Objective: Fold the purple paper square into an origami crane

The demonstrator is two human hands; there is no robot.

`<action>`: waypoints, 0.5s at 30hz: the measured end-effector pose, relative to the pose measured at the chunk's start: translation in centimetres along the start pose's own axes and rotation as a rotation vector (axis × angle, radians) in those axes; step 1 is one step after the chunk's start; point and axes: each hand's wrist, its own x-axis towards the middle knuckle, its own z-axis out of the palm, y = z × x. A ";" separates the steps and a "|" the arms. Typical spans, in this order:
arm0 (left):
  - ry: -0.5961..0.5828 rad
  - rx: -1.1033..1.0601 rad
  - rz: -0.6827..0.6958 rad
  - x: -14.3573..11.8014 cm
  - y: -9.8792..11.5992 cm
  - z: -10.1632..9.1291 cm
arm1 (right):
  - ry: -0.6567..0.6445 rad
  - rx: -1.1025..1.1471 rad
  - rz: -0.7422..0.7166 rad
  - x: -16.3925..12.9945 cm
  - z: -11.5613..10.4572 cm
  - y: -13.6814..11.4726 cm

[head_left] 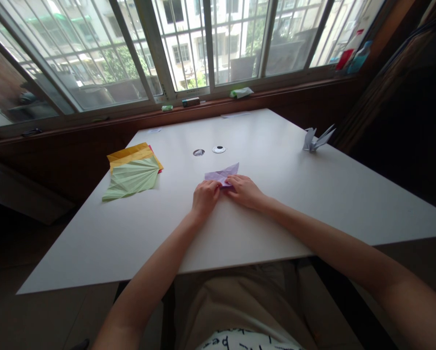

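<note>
A creased piece of purple origami paper [221, 173] lies on the white table [261, 228], partly folded, with its pointed corners toward the window. My left hand [206, 197] grips its near left edge, fingers closed. At the near right edge, my right hand [246, 190] pinches the same paper, thumb and fingertips together. Both hands rest low on the tabletop, close to each other. The fold between them is partly hidden by my fingers.
Green creased paper [133, 177] overlaps yellow paper [128, 154] at the left, with a red edge beneath. A folded paper crane [316, 139] stands near the right edge. Beyond my hands are two round table holes [218, 149]. Small packets [241, 92] lie on the windowsill.
</note>
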 end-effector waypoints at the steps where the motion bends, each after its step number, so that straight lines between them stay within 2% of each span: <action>1: 0.012 -0.003 0.013 0.0 0.0 0.0 | 0.001 -0.006 0.000 0.0 0.0 0.0; 11: 0.191 -0.123 0.130 0.0 0.4 -0.1 | 0.005 -0.029 -0.018 0.2 -0.2 0.1; 15: 0.168 -0.139 0.122 -0.2 0.7 -0.3 | 0.004 -0.023 0.001 0.2 -0.3 0.0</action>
